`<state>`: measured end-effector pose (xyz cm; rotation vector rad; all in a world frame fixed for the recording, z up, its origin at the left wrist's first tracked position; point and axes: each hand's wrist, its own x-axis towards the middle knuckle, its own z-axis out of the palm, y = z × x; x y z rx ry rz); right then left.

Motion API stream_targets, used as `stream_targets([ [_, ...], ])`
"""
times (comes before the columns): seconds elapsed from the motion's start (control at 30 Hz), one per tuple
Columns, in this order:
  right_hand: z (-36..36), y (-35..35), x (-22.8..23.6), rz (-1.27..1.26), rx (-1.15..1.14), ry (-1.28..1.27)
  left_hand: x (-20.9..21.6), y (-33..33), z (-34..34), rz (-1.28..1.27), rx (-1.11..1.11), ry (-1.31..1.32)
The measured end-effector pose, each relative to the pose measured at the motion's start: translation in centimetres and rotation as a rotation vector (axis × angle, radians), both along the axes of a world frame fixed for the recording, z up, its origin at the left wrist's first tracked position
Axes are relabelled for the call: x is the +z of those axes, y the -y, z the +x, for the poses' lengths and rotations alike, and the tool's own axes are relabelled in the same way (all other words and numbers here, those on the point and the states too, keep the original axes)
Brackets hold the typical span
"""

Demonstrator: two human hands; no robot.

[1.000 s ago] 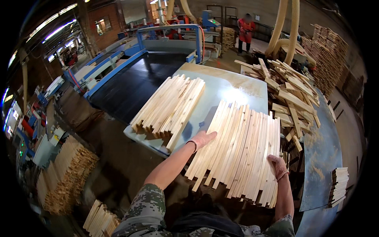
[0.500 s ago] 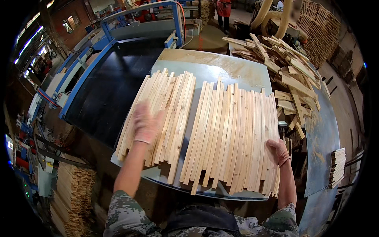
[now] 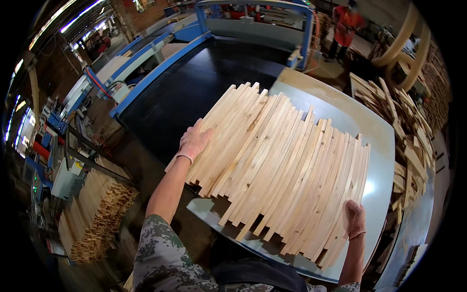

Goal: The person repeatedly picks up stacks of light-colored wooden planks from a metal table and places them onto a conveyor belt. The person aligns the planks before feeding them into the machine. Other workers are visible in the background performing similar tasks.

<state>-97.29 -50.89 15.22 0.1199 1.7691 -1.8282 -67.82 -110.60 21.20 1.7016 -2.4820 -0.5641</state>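
Note:
Many pale wooden strips (image 3: 277, 160) lie side by side in one broad sheet, their ends uneven. Most of them rest on a smooth grey metal table (image 3: 374, 141); the left ones reach over toward a black conveyor belt (image 3: 194, 73). My left hand (image 3: 194, 142), in a pinkish work glove, lies on the left-hand strips with its fingers stretched out and apart. At the opposite edge, my right hand (image 3: 355, 218), gloved the same way, is curled against the outermost strips near their close end. Its fingertips are partly hidden.
A blue machine frame (image 3: 253, 5) spans the belt. Left of me stands a stack of wooden strips (image 3: 102, 214). Scrap wood (image 3: 404, 117) is heaped at the right beside thick hoses (image 3: 401, 41). A person in a red apron (image 3: 346, 29) stands at the back.
The gap between the two groups of strips has closed, and the sheet sits farther left on the table, toward the belt. My left hand now rests at the left side. The view has turned left.

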Motion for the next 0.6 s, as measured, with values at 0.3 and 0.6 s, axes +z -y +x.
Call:
stream_targets([
  [0.3, 9.4, 24.6, 0.8, -0.033, -0.043, -0.012, -3.0, 24.7, 9.5, -0.132, -0.091, 0.183],
  [0.6, 17.9, 52.0, 1.0, -0.028, -0.033, -0.053, -1.8, 43.1, 15.3, -0.092, -0.145, 0.274],
])
